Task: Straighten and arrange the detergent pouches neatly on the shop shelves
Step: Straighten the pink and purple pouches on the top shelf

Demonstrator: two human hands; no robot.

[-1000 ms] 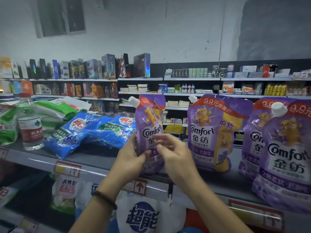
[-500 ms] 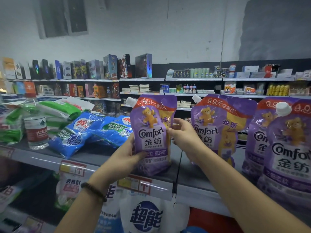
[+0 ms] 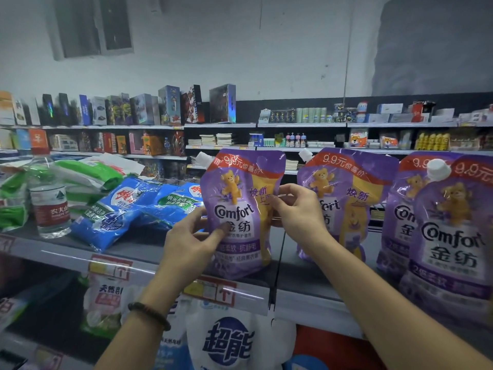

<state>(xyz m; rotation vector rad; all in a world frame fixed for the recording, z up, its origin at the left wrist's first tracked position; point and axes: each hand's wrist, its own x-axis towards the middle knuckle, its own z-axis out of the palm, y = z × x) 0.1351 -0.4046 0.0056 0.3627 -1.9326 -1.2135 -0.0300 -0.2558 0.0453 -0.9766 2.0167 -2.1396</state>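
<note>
Purple Comfort pouch (image 3: 240,209): holding upright on front part of grey metal shelf (image 3: 314,276), between blue detergent bags (image 3: 117,209) and next Comfort pouch (image 3: 346,198). Gripping with left hand (image 3: 186,241) at lower left side, thumb on front; pinching right edge with right hand (image 3: 298,206). Probably risking: soft base sagging once let go, tipping forward over shelf lip, or knocking neighbour. Standing at far left: water bottle (image 3: 49,198). Facing dim shop aisle, stocked shelves behind, grey wall above.
</note>
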